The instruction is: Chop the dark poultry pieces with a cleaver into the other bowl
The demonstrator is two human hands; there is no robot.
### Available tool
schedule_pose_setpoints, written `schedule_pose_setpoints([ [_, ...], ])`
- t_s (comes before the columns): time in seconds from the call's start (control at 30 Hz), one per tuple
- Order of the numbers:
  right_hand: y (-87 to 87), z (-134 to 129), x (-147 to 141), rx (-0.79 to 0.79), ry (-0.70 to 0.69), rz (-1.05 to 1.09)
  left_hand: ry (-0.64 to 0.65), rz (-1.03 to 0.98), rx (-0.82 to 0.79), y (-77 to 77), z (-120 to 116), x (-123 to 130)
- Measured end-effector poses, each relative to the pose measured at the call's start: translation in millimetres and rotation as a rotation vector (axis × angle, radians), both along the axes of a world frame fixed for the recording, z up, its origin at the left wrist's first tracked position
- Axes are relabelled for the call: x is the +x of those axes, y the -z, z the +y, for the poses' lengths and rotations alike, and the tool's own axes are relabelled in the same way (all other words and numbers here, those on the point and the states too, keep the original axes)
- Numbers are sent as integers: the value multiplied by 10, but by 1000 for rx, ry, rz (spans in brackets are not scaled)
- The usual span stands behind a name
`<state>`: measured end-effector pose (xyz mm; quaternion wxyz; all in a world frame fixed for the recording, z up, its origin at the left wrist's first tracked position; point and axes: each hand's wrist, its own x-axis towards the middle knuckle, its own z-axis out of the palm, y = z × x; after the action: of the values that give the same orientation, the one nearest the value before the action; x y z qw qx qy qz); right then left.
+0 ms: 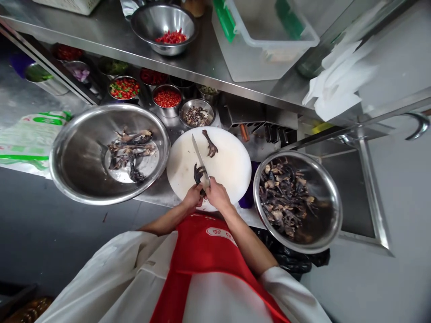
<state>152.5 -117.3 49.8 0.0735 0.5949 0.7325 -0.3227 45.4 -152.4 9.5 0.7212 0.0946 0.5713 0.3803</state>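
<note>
On a round white cutting board (230,168), my left hand (193,197) is closed around the leg end of a dark chicken foot (198,174), whose toes point away from me. My right hand (217,193) grips a knife (198,152), its blade lying over the board right beside that foot. A second chicken foot (210,143) lies loose near the board's far edge. To the left, a wide steel bowl (77,157) holds several chicken feet (129,150). On the right, another steel bowl (332,215) contains a heap of dark chicken feet (284,193).
Behind the board stand small pots of chopped red chillies (167,98) and other ingredients. Above them runs a steel shelf (202,63) with a chilli bowl (164,27) and a plastic bin (256,54). A knife rack (259,116) sits beneath. At far right is a sink (353,193).
</note>
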Motion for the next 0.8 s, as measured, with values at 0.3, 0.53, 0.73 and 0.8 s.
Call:
schedule_pose_setpoints([
  [0.3, -57, -104, 38, 24, 1, -14, -33, -31, 84, 112, -194, 49],
  [0.53, 53, 3, 32, -4, -2, 28, -33, -15, 173, -35, -161, 25],
  [0.73, 154, 52, 377, -93, 145, 264, 113, -24, -54, -71, -52, -295],
  [0.8, 183, 59, 553, -173, 233, 341, 187, 220, -33, -41, -66, -448],
])
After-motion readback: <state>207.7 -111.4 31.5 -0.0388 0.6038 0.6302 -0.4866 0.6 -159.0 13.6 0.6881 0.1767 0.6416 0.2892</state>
